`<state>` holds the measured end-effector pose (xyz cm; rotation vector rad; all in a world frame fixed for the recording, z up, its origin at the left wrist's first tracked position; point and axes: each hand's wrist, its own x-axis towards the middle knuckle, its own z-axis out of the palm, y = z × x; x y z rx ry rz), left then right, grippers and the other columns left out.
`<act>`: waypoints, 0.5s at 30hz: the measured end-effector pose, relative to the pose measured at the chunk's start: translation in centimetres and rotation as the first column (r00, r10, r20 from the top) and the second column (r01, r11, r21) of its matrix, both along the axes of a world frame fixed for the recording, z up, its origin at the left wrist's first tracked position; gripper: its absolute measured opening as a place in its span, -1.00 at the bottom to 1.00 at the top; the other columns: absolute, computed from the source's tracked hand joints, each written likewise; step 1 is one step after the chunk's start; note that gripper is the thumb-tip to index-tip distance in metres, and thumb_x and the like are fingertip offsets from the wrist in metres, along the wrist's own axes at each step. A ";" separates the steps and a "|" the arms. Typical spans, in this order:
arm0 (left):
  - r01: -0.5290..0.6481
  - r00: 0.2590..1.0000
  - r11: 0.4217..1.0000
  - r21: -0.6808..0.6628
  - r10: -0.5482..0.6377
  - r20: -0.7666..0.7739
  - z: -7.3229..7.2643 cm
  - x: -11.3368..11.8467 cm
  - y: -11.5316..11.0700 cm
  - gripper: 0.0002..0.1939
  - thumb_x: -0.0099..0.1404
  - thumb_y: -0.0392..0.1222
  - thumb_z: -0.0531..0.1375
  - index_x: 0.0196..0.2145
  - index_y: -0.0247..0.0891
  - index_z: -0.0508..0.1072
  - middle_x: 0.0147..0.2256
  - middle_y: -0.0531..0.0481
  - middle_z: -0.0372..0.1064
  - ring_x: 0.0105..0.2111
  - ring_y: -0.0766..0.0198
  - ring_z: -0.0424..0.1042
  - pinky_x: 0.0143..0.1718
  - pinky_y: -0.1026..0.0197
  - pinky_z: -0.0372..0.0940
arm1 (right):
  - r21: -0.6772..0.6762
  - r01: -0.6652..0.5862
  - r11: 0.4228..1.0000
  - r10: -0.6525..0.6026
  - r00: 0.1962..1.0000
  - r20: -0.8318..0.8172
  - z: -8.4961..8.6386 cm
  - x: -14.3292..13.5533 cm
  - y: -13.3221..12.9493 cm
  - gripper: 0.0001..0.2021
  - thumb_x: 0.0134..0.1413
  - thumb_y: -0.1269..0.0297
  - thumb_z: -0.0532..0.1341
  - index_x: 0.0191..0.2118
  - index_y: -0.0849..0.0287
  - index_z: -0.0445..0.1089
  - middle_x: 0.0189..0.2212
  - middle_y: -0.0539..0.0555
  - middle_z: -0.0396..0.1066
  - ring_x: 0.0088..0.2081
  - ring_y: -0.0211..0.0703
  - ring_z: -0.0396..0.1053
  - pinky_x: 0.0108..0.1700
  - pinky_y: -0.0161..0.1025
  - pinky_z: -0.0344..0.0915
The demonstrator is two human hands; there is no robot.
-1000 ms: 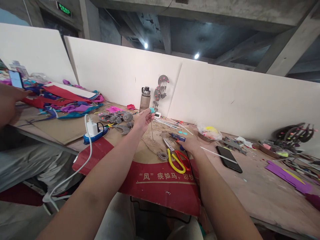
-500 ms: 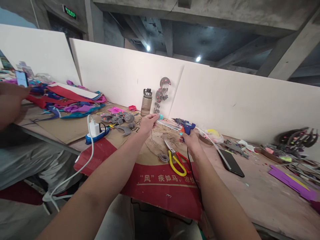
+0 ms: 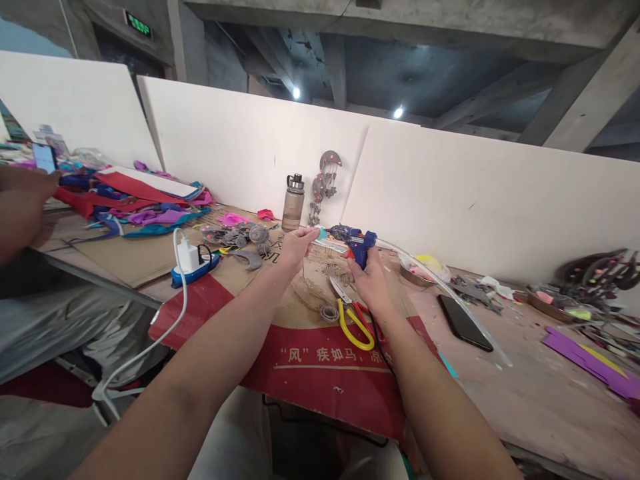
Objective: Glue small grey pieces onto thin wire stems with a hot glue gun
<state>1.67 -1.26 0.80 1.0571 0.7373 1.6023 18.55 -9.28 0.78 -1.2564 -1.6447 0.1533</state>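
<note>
My left hand (image 3: 299,245) pinches a small teal piece (image 3: 321,233), its material too small to make out. My right hand (image 3: 369,277) is closed round the handle of a blue glue gun (image 3: 361,245) with an orange trigger. The gun's nozzle points left and sits right beside the teal piece; whether they touch I cannot tell. A long clear glue stick (image 3: 450,291) runs out of the gun's back to the right. Below my hands lie scissors (image 3: 356,325) with yellow and red handles and a small coil of grey cord (image 3: 329,313).
A bottle (image 3: 293,203) stands by the white panel, near a grey hanging ornament (image 3: 327,180). Grey felt pieces and a power strip (image 3: 195,270) lie left. To the right are a phone (image 3: 465,323) and purple strips (image 3: 590,363). Another person's hand (image 3: 25,200) is far left.
My right hand has brought the glue gun up and left, its nozzle now close to the teal piece. My left hand has stayed nearly still.
</note>
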 end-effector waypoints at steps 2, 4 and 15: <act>-0.002 1.000 1.000 0.000 0.002 -0.001 0.0 0.1 0.0 -0.74 -0.05 -0.14 0.37 -0.41 -0.35 0.51 -0.65 0.16 0.16 -0.70 0.56 -0.03 -0.67 0.37 -0.25 | 0.010 0.020 1.000 -0.020 0.999 0.037 0.0 -0.2 -0.2 -0.53 0.10 0.19 0.08 0.14 0.16 0.13 -0.02 0.20 0.38 0.00 0.00 0.32 0.00 -0.08 0.25; -0.003 1.000 1.000 0.007 0.003 -0.004 -0.1 0.1 0.1 -0.74 -0.05 -0.13 0.37 -0.41 -0.35 0.51 -0.65 0.16 0.16 -0.70 0.56 -0.04 -0.67 0.37 -0.25 | -0.004 0.035 0.999 -0.035 0.997 0.068 0.4 -0.4 -0.8 -0.54 0.11 0.21 0.07 0.14 0.18 0.14 -0.05 0.23 0.39 -0.03 0.05 0.34 -0.02 -0.06 0.26; -0.014 0.998 0.998 0.054 0.017 -0.059 -0.5 0.5 0.3 -0.74 -0.04 -0.10 0.36 -0.44 -0.34 0.50 -0.69 0.18 0.10 -0.71 0.55 -0.07 -0.66 0.35 -0.26 | -0.026 0.121 0.992 -0.115 0.977 0.179 1.7 -1.0 -2.3 -0.56 0.12 0.19 0.09 0.10 0.26 0.16 -0.14 0.31 0.42 -0.15 0.12 0.38 -0.14 -0.10 0.26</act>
